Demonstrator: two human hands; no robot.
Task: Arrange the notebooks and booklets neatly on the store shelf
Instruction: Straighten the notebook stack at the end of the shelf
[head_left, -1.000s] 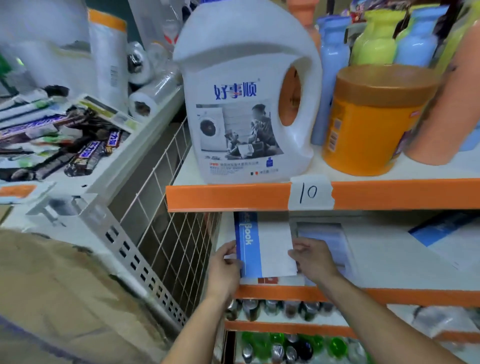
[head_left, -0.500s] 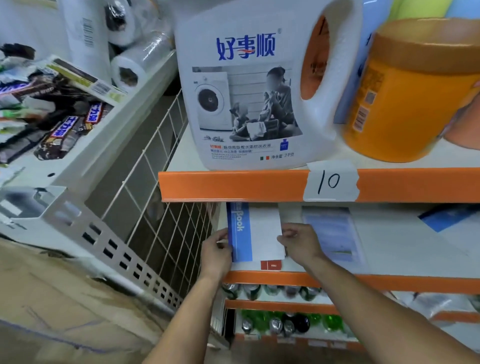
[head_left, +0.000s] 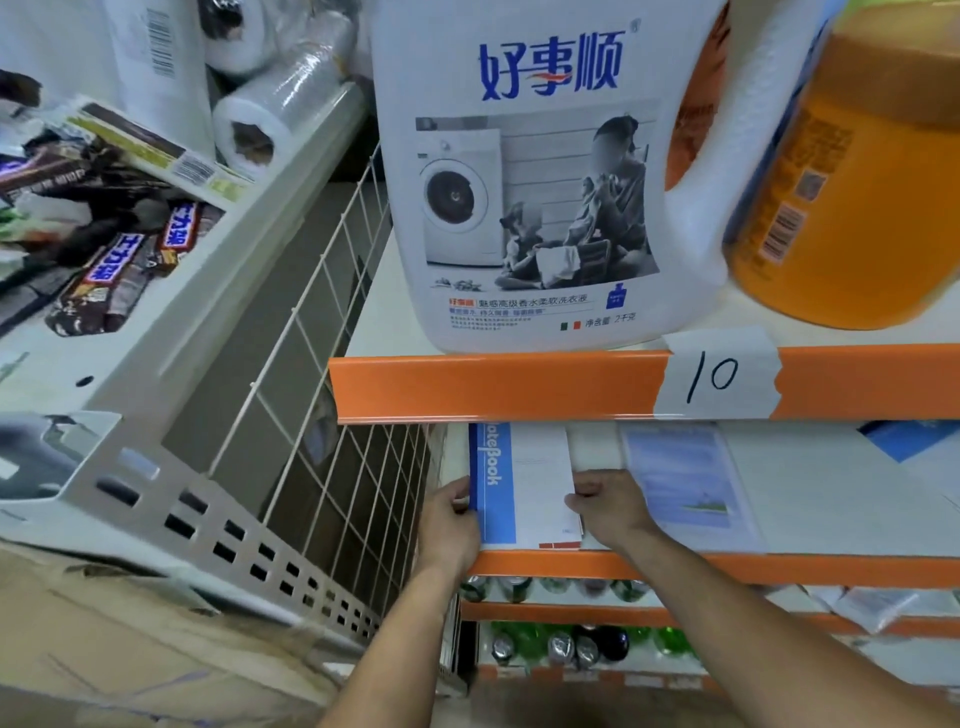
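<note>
Fingers (head_left: 461, 503) of left hand (head_left: 449, 527) and right hand (head_left: 612, 508) grip the notebook (head_left: 537, 480) sides

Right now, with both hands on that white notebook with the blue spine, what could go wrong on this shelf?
1. The white notebook with a blue spine band, held by the left hand and right hand, lies at the orange shelf lip; a pull could tip it off the front.
2. The right hand sits right beside the pale blue booklet and may knock it crooked.
</note>
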